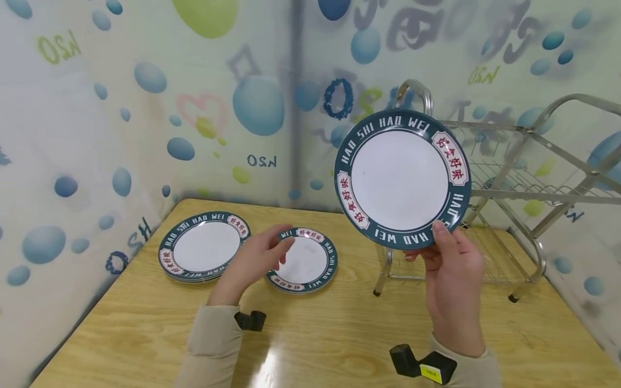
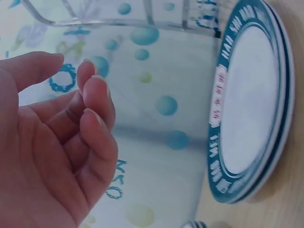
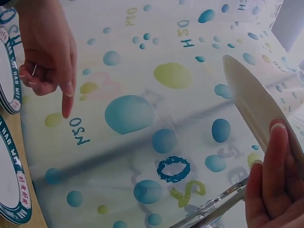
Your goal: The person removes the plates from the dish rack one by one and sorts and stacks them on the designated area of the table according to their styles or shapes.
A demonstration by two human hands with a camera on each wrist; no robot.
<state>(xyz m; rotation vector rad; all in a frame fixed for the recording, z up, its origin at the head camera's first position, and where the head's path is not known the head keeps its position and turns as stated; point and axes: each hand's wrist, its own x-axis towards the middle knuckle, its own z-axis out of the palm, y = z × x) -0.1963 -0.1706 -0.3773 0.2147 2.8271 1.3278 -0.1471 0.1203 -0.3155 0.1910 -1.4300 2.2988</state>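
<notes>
My right hand [image 1: 453, 283] holds up a round white plate [image 1: 400, 180] by its lower right rim, thumb on the front and fingers behind. The plate has a dark green rim with white lettering and red characters; its pale underside [image 3: 249, 102] shows in the right wrist view. Over the table, my left hand [image 1: 252, 264] hangs loosely curled and holds nothing. It partly hides a smaller-looking green-rimmed plate [image 1: 305, 261]. Left of that lies a stack of similar plates [image 1: 206, 245]. In the left wrist view, the left hand [image 2: 61, 128] is apart from stacked plates [image 2: 249, 99].
A metal wire rack [image 1: 533, 194] with tiers stands at the right of the wooden table [image 1: 330, 339], partly behind the held plate. Walls covered in a bubble-patterned sheet [image 1: 262, 108] close off the back and sides.
</notes>
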